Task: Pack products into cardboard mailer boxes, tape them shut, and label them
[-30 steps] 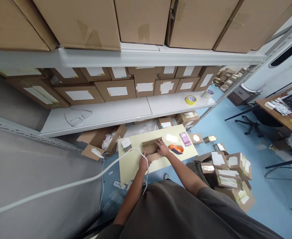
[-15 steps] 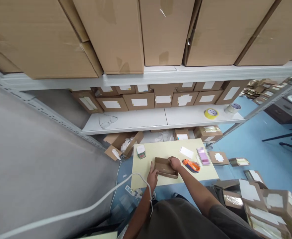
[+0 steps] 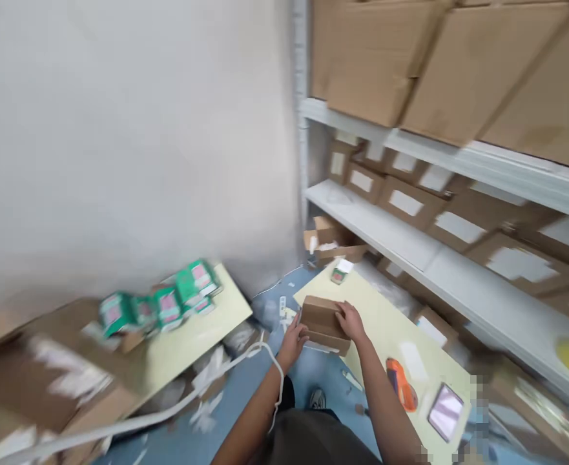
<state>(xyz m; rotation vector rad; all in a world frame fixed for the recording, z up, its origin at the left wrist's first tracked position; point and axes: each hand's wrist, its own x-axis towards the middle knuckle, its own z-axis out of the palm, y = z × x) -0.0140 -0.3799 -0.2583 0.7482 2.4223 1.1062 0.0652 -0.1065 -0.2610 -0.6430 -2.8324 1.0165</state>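
An open, shallow cardboard box (image 3: 319, 318) is held between my two hands, over the edge of the pale yellow table (image 3: 376, 303). My left hand (image 3: 292, 339) grips its left side, fingers against the wall. At the right end, my right hand (image 3: 351, 321) has its fingers curled over the rim. The inside of the box looks bare. Just beyond it on the table stands a small green box with a white top (image 3: 341, 270). Right of my right forearm lie an orange tape dispenser (image 3: 401, 385), a white slip (image 3: 414, 360) and a phone-like device (image 3: 445, 411).
A second pale table (image 3: 199, 345) at left carries several green packets (image 3: 168, 305). A large open carton (image 3: 17, 381) stands beside it. Shelving (image 3: 385, 229) with labelled boxes fills the right. A white cable (image 3: 168, 407) crosses in front of me.
The view has swung left, bringing the second table with green packets into sight. Both hands have lifted the cardboard box off the table and tilted it.
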